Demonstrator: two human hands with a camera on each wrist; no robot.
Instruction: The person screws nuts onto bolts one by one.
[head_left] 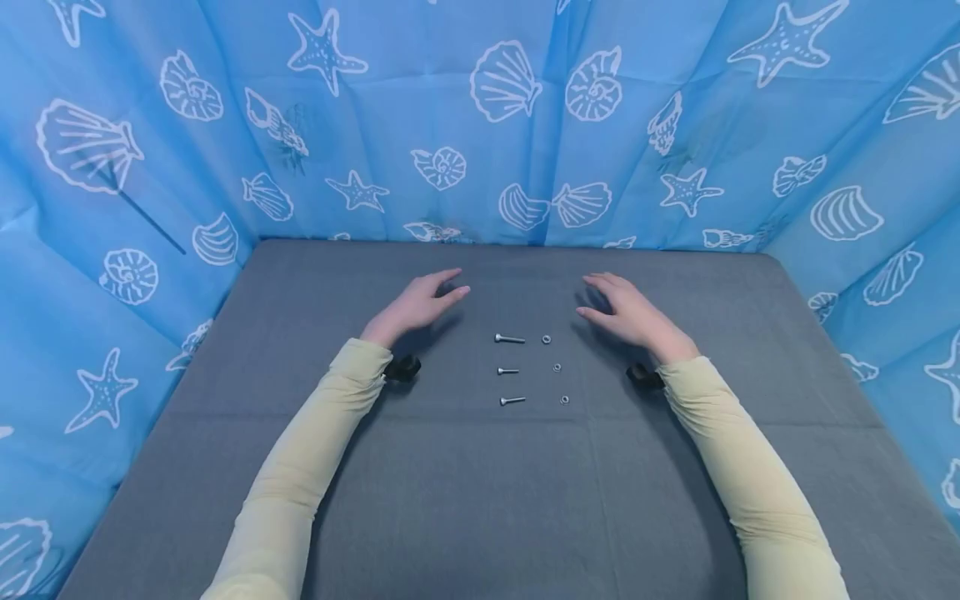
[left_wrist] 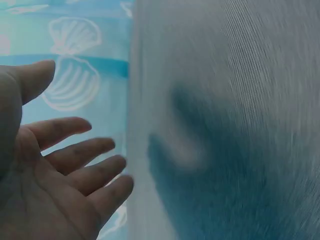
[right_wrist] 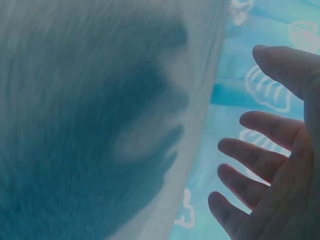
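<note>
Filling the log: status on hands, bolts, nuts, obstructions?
Left hand and right hand empty. Three bolts in a column, three nuts right of them, untouched on the gray tabletop. No obstruction visible between hands and bolts.

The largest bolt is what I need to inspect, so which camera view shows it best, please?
The head view: the largest bolt lies there in full, uncovered, between the left hand and right hand. Neither wrist view shows it.

No text, labels, brands, numbers or signs readable; bolts (head_left: 512, 339) perhaps too small to tell.
</note>
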